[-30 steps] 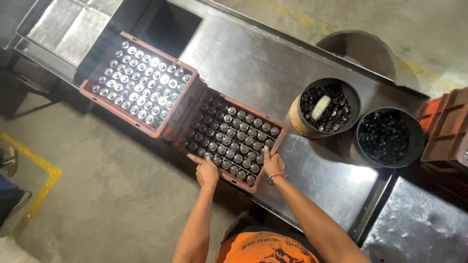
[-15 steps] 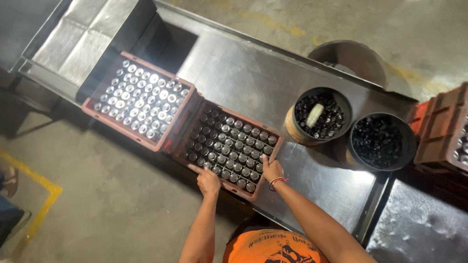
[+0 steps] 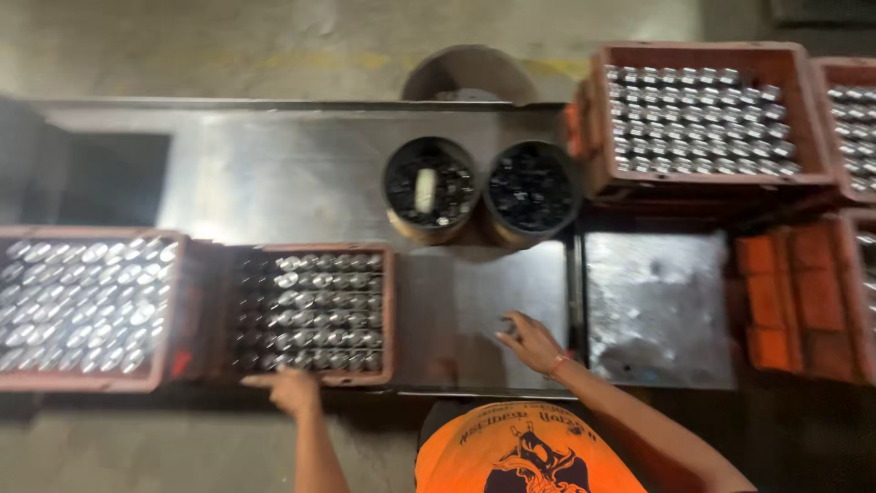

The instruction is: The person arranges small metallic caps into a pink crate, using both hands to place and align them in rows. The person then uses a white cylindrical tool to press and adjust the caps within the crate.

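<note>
My left hand [image 3: 287,388] rests with fingers spread at the near edge of a red crate [image 3: 388,310] filled with rows of shiny metal caps. My right hand [image 3: 529,340] hovers open over the bare steel table [image 3: 474,301], a little to the right of that crate, and holds nothing. A second red crate [image 3: 173,310] of silver caps adjoins the first on the left. My orange shirt [image 3: 520,447] shows at the bottom.
Two round tubs of dark pieces [image 3: 431,187] [image 3: 532,190] stand at the table's middle; the left one has a pale object in it. More red crates of metal caps [image 3: 703,114] are stacked at the right, with an empty orange crate [image 3: 803,301] below them.
My view has swung to the right and squared up with the table. My right hand has left the crate's edge and moved right over bare steel. The left hand stays at the crate.
</note>
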Demonstrator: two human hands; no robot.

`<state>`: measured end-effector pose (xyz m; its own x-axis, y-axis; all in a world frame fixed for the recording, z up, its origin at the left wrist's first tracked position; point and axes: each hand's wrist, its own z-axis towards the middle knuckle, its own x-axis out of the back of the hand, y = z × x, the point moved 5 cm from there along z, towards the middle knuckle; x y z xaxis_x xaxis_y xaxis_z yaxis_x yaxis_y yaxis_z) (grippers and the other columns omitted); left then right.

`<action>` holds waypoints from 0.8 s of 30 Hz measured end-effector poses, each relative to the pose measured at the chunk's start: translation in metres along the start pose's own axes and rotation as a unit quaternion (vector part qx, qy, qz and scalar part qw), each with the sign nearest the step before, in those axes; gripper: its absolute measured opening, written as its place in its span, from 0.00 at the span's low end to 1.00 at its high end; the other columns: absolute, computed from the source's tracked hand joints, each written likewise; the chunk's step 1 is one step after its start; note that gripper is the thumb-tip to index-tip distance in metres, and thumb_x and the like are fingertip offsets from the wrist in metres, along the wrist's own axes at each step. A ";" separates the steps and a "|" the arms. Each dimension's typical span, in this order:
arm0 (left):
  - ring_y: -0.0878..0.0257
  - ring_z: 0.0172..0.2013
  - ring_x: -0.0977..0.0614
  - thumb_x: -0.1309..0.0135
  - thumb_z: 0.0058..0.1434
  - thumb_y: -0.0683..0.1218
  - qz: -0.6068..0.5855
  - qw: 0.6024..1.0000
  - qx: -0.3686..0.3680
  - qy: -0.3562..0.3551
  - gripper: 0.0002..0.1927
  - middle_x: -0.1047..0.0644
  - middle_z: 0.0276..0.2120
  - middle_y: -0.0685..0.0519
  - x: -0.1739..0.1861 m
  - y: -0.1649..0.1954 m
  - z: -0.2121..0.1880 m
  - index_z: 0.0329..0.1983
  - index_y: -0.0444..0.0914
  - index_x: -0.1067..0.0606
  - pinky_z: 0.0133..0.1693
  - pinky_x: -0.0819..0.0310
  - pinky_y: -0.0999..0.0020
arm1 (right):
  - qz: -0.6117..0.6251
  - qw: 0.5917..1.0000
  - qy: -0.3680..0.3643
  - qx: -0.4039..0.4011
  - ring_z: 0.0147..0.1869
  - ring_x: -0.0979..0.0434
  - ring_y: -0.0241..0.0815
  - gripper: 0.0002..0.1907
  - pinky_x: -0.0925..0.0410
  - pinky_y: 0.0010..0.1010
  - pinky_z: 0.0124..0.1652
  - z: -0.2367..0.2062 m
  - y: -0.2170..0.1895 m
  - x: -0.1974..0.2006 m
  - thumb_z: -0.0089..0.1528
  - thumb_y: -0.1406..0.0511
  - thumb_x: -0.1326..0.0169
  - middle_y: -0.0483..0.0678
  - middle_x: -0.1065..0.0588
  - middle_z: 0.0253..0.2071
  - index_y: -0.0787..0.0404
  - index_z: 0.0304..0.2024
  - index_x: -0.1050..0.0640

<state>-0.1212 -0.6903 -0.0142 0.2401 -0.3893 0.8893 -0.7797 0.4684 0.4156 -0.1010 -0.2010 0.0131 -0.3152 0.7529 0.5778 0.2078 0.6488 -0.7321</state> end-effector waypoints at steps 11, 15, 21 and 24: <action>0.24 0.69 0.44 0.47 0.69 0.62 0.159 0.946 -0.252 0.130 0.52 0.50 0.71 0.23 -0.061 0.134 -0.184 0.77 0.29 0.60 0.65 0.53 0.36 | 0.020 0.940 0.321 -0.114 0.35 0.21 0.46 0.15 0.28 0.37 0.38 -0.179 0.210 0.156 0.63 0.59 0.42 0.52 0.22 0.37 0.61 0.48 0.22; 0.41 0.72 0.41 0.45 0.64 0.55 -0.030 0.853 -0.514 -0.086 0.32 0.37 0.70 0.39 -0.137 0.258 -0.328 0.68 0.37 0.33 0.69 0.47 0.40 | 0.048 0.946 0.314 -0.062 0.42 0.19 0.46 0.15 0.24 0.35 0.36 -0.186 0.219 0.208 0.62 0.59 0.43 0.52 0.22 0.45 0.60 0.48 0.22; 0.33 0.72 0.49 0.46 0.68 0.59 0.083 0.811 -0.568 -0.113 0.36 0.42 0.70 0.35 -0.209 0.392 -0.437 0.72 0.36 0.39 0.67 0.54 0.31 | -0.149 0.915 0.360 0.103 0.45 0.21 0.56 0.15 0.28 0.43 0.44 -0.209 0.201 0.321 0.62 0.59 0.41 0.54 0.23 0.43 0.61 0.47 0.22; 0.29 0.70 0.54 0.42 0.62 0.60 0.124 0.848 -0.503 -0.107 0.43 0.47 0.68 0.30 -0.206 0.406 -0.471 0.71 0.33 0.43 0.62 0.59 0.26 | -0.169 0.900 0.379 0.135 0.47 0.25 0.57 0.14 0.30 0.44 0.46 -0.208 0.197 0.376 0.62 0.60 0.39 0.55 0.25 0.41 0.61 0.45 0.22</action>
<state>-0.2146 -0.0465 0.0608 -0.0542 -0.2652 0.9627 0.1240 0.9549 0.2700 0.0140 0.2333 0.1610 0.4253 0.4442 0.7885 -0.0471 0.8809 -0.4709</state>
